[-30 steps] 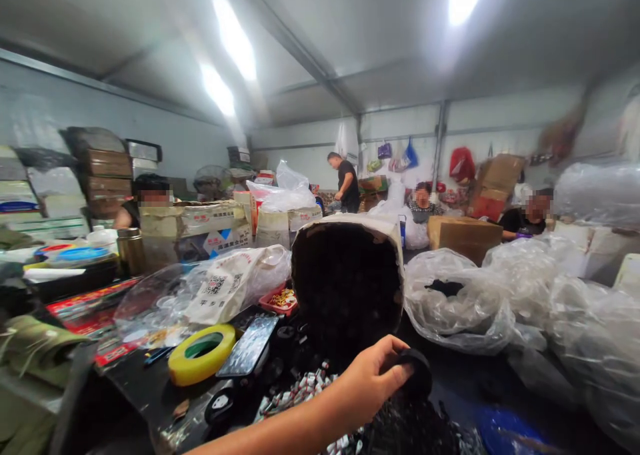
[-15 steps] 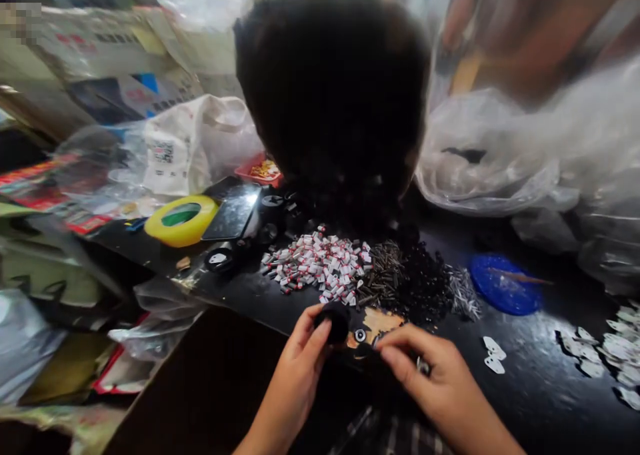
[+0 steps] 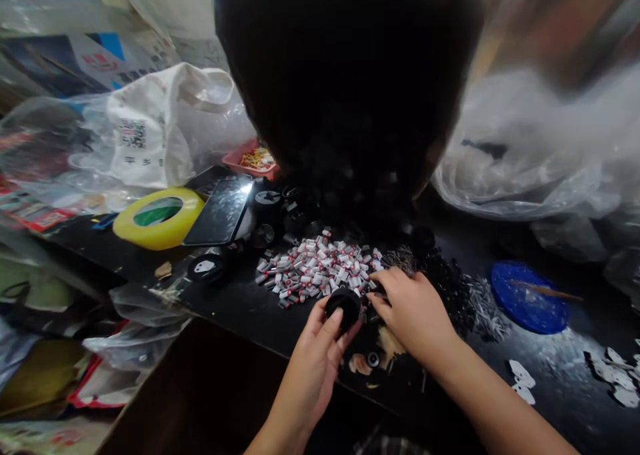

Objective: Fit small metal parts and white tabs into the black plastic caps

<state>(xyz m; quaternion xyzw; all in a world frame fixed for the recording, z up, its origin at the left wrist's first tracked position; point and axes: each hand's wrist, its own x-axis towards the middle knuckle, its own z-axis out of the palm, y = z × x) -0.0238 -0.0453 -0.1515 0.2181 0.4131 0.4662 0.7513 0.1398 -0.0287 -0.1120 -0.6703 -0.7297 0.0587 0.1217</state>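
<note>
My left hand grips a small round black part between thumb and fingers, just above the near edge of the black table. My right hand reaches onto the table beside it, fingers curled and pinched over the small parts at the edge of a pile of red-and-white pieces; what it pinches is hidden. A heap of tiny dark metal pieces lies right of that hand. A big dark sack of black parts lies open toward me behind the piles.
A yellow tape roll, a phone and loose black round parts sit at the left. A blue lid and white flat pieces are at the right. Clear plastic bags and a white bag crowd the back.
The view swung down from the room to the table. My left hand brought the black part to the table's near edge; my right hand came in and reached forward to the piles.
</note>
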